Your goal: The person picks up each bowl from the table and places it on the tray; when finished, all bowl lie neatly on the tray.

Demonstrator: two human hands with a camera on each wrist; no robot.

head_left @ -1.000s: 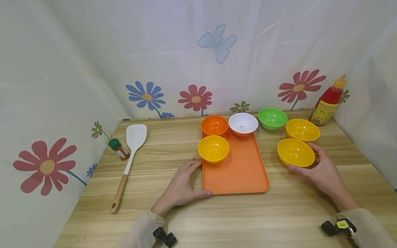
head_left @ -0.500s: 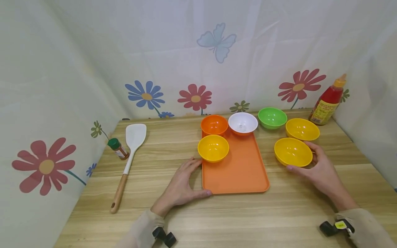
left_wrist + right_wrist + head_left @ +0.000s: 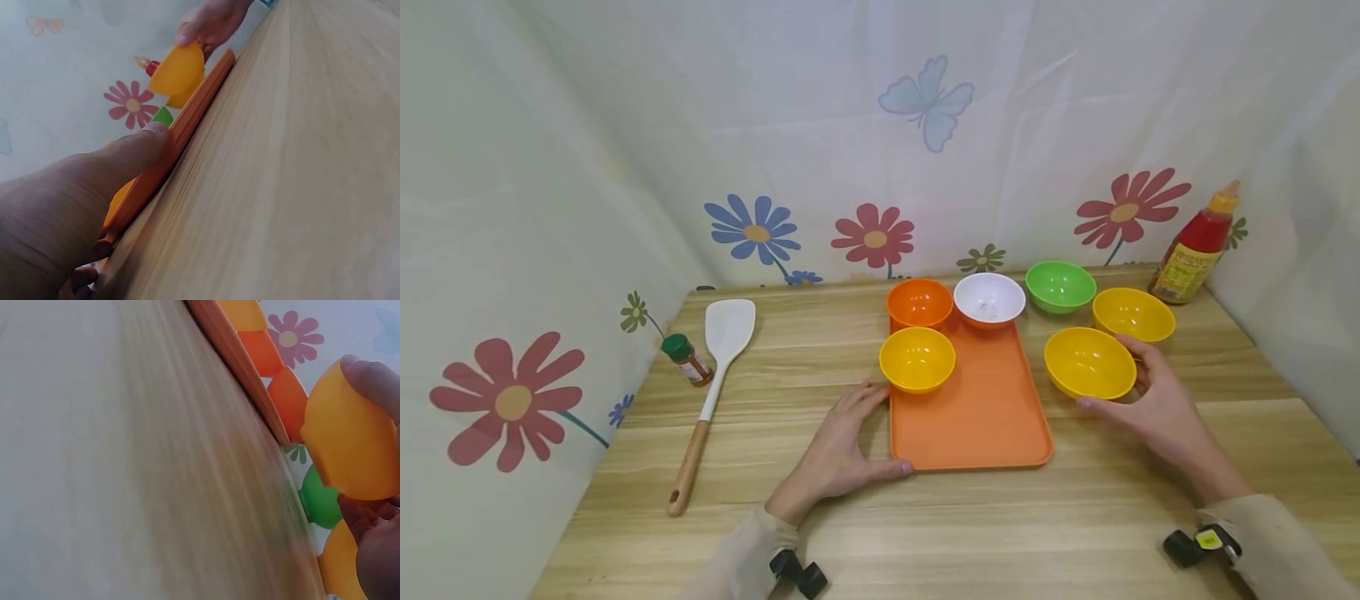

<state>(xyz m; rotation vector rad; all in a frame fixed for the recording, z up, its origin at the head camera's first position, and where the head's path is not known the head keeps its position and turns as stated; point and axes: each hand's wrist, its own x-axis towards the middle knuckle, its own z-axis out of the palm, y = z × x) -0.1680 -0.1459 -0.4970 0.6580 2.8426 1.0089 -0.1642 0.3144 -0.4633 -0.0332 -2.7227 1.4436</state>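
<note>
My right hand [image 3: 1161,412] holds a yellow bowl [image 3: 1088,364] by its side, thumb near the front and fingers behind. In the right wrist view this bowl [image 3: 353,437] is tilted and raised off the wooden table. Beside an orange tray [image 3: 977,429] is my left hand [image 3: 835,458], its thumb at the near edge and its fingers along the left side. On the tray stand another yellow bowl [image 3: 917,358], an orange bowl [image 3: 920,302] and a bowl with a white inside [image 3: 989,298]. A green bowl [image 3: 1061,286] and a further yellow bowl [image 3: 1142,317] stand right of the tray.
A red sauce bottle [image 3: 1195,250] stands in the back right corner. To the left lie a white spatula [image 3: 728,329] with a wooden handle and a small green-capped jar [image 3: 687,360]. A flower-printed curtain [image 3: 820,150] borders the table at the back and sides.
My right hand has carried the yellow bowl left, toward the tray and away from the other yellow bowl behind it. The left hand and tray have stayed put.
</note>
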